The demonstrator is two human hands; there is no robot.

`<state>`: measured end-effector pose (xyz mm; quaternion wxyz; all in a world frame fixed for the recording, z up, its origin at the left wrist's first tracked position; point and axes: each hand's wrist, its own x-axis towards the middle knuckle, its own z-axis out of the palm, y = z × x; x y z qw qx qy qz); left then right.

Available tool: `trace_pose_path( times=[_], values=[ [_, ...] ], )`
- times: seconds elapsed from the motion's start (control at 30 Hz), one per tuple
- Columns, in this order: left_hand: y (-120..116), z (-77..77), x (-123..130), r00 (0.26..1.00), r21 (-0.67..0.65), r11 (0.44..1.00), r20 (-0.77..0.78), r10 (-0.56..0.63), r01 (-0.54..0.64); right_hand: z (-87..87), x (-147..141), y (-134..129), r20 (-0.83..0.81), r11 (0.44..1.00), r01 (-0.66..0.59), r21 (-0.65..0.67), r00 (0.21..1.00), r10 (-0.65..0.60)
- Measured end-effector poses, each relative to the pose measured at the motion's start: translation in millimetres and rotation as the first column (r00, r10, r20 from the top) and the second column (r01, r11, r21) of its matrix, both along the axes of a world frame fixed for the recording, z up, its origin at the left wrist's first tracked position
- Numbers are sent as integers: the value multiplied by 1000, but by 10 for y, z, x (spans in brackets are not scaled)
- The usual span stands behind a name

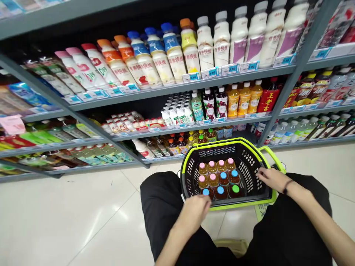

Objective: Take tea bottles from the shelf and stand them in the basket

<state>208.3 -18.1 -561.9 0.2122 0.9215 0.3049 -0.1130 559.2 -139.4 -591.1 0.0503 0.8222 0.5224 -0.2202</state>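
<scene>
A black shopping basket point(249, 201) with a lime-green rim sits between my knees, with small bottles standing in rows inside. A pink-capped bottle point(213, 179), a blue-capped bottle point(220, 192) and a green-capped bottle point(235, 191) are among them; the liquid is amber to dark brown. My left hand point(195, 210) is closed with curled fingers over the basket's front left corner, close to a blue-capped bottle; what it holds, if anything, is hidden. My right hand point(273, 180) is closed over the basket's right edge, fingertips on the inner side.
Drink shelves point(177, 85) stretch across in front, with milk-drink bottles point(205, 46) on the upper level. Orange juice bottles point(244, 99) and small white bottles point(180, 112) stand below. A green basket handle point(273, 157) sticks out at the right. Pale floor tiles point(91, 207) lie at the left.
</scene>
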Motion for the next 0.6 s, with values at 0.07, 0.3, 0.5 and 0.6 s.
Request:
trace_pose_path(
  times=[0.07,0.3,0.5,0.6],
  values=[
    [26,199,-387,976,152,970,-77,202,-189,146,86,-447,107,986,79,145,990,-95],
    [-246,437,-1278,723,288,865,-475,501,-410,59,-55,-1394,209,888,422,183,866,-455],
    [-221,377,-1375,852,84,917,-347,393,-389,26,-168,-1302,203,910,380,162,890,-408],
    [-271,331,-1437,899,49,943,-289,330,-331,39,-138,-1301,190,916,359,177,901,-389]
  ],
)
